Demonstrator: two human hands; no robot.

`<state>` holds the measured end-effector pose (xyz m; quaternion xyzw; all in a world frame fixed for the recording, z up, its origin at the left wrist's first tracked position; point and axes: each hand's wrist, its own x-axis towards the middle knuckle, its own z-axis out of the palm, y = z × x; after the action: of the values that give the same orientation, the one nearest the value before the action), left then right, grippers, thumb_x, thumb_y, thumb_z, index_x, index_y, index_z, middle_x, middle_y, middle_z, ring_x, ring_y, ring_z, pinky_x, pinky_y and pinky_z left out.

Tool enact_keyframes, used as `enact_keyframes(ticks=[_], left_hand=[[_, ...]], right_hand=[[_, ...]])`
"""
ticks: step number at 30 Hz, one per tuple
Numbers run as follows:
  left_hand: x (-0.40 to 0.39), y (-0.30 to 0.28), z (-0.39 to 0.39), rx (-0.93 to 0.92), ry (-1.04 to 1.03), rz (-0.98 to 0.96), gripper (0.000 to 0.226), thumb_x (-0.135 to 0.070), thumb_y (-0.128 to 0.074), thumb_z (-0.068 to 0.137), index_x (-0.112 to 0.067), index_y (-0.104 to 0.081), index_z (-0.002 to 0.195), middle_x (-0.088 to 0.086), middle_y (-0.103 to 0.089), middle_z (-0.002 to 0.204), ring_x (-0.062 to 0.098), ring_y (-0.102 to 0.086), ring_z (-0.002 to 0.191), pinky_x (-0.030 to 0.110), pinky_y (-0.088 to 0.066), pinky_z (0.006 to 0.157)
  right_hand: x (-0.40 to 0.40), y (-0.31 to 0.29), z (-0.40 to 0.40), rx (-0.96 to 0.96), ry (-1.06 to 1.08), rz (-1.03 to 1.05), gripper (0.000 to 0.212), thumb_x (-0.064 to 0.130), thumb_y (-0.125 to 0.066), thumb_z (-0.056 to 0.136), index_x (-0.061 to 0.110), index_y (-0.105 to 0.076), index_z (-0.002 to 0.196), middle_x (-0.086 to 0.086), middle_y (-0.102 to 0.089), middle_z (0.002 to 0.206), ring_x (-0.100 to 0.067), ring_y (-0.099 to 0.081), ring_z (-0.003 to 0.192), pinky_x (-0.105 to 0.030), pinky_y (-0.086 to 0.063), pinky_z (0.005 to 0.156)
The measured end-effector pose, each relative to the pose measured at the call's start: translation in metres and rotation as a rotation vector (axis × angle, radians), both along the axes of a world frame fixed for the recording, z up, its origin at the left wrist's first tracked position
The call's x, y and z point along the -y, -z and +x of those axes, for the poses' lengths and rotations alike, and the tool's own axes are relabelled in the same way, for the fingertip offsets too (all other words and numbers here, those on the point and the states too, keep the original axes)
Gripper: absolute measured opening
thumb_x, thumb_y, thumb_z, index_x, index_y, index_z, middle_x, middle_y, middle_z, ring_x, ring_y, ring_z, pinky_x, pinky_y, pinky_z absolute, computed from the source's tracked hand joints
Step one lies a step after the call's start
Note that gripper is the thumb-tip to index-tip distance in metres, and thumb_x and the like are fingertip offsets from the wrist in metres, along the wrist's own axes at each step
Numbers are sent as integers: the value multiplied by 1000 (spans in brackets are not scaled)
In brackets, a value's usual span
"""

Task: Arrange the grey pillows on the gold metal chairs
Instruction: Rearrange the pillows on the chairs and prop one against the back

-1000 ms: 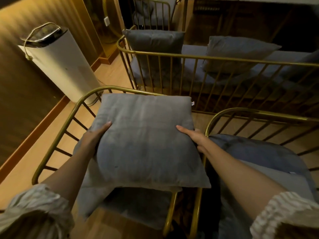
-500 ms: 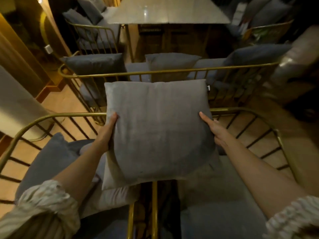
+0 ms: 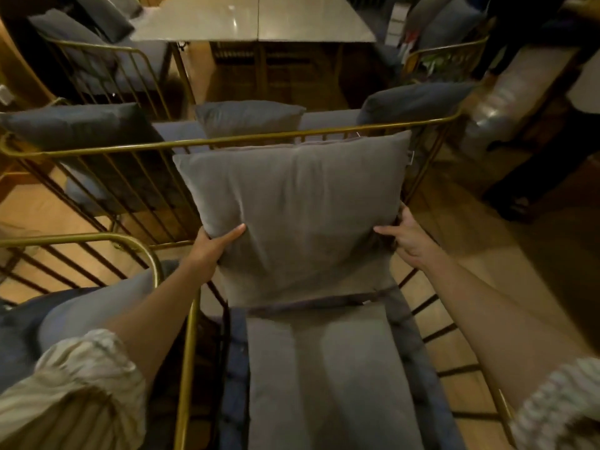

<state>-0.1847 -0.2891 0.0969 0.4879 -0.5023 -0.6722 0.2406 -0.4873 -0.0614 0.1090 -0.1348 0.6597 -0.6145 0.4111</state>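
Observation:
A square grey pillow [image 3: 298, 216] stands upright at the back of the gold metal chair [image 3: 188, 352] right below me, its lower edge on the grey seat cushion [image 3: 328, 378]. My left hand [image 3: 212, 246] grips its lower left side, thumb across the front. On the lower right edge sits my right hand [image 3: 404, 238], fingers pressed against the fabric. Beyond it runs a gold metal bench [image 3: 227, 141] with a dark pillow [image 3: 81, 125], a grey pillow [image 3: 250, 118] and a dark pillow [image 3: 415, 100].
A second gold chair [image 3: 107, 237] with a grey pillow [image 3: 91, 315] stands at my left. A table [image 3: 253, 19] is at the back, with another gold chair [image 3: 107, 66] to its left. Wooden floor shows on the right.
The pillow has moved right, from above the gap between the two chairs to the back of the right-hand chair, and now stands more upright. Both hands have slid to its lower edges.

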Motion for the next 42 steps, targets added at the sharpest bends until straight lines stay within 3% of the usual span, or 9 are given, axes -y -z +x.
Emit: enact_keyframes(ticks=[6, 11, 15, 19, 21, 26, 33, 40, 42], left_hand=[[-1, 66, -35, 29, 8, 67, 132, -58, -93, 40, -26, -30, 151, 1, -46, 151, 30, -46, 137, 55, -39, 113], [-14, 121, -45, 219, -11, 77, 117, -61, -85, 55, -23, -30, 151, 2, -44, 153, 29, -44, 140, 48, -39, 113], [-13, 137, -59, 334, 72, 79, 118, -68, -77, 58, -23, -26, 154, 5, -41, 155, 32, -43, 139, 50, -39, 114], [-7, 145, -71, 404, 61, 59, 133, -74, -71, 64, -25, 13, 156, 7, -17, 165, 37, -23, 149, 54, -30, 119], [-14, 140, -71, 480, 20, 53, 114, -55, -64, 87, -20, 21, 153, 12, -8, 166, 39, -20, 150, 52, -29, 119], [-54, 102, -46, 471, 13, -98, 77, -17, -48, 102, -10, 5, 156, 15, -26, 161, 37, -35, 144, 46, -39, 113], [-81, 89, 57, 614, 89, -216, 61, -15, -49, 101, -21, -23, 156, 7, -49, 147, 30, -55, 128, 44, -49, 103], [-86, 61, 206, 690, 86, -270, 49, -15, -60, 95, -8, -47, 142, 13, -55, 139, 35, -49, 134, 42, -39, 109], [-87, 53, 259, 734, 78, -254, 54, -17, -60, 95, -4, -42, 144, 13, -50, 144, 33, -44, 137, 42, -36, 110]], right_hand=[[10, 52, -35, 77, 37, -4, 77, 0, -66, 87, 25, -30, 151, -2, -42, 150, -24, -42, 134, -42, -39, 107], [5, 110, -41, 138, 72, 70, 87, 0, -72, 79, 24, -28, 151, -6, -38, 155, -31, -41, 138, -52, -42, 107], [-6, 142, -35, 109, 123, 170, 74, 3, -63, 91, 24, -26, 150, -6, -40, 153, -31, -42, 137, -55, -43, 105], [-4, 143, -33, 5, 88, 280, 71, 11, -61, 94, 24, -22, 153, -5, -38, 155, -29, -37, 142, -49, -37, 113], [-5, 136, -31, -61, 62, 345, 71, 13, -61, 95, 24, -22, 153, -5, -37, 155, -28, -36, 143, -49, -36, 114], [-19, 125, -5, -248, 40, 534, 69, 17, -68, 89, 5, -30, 145, -13, -47, 145, -33, -47, 133, -39, -42, 106], [-21, 125, 91, -320, -232, 667, 58, 15, -67, 90, 1, -40, 139, -21, -57, 133, -37, -55, 121, -40, -43, 99], [39, 82, 232, -451, -552, 572, 54, 23, -62, 94, 4, -43, 141, -16, -56, 136, -32, -54, 124, -36, -43, 97], [55, 70, 278, -506, -628, 510, 52, 23, -62, 94, 2, -45, 139, -16, -56, 135, -33, -53, 124, -36, -42, 100]])
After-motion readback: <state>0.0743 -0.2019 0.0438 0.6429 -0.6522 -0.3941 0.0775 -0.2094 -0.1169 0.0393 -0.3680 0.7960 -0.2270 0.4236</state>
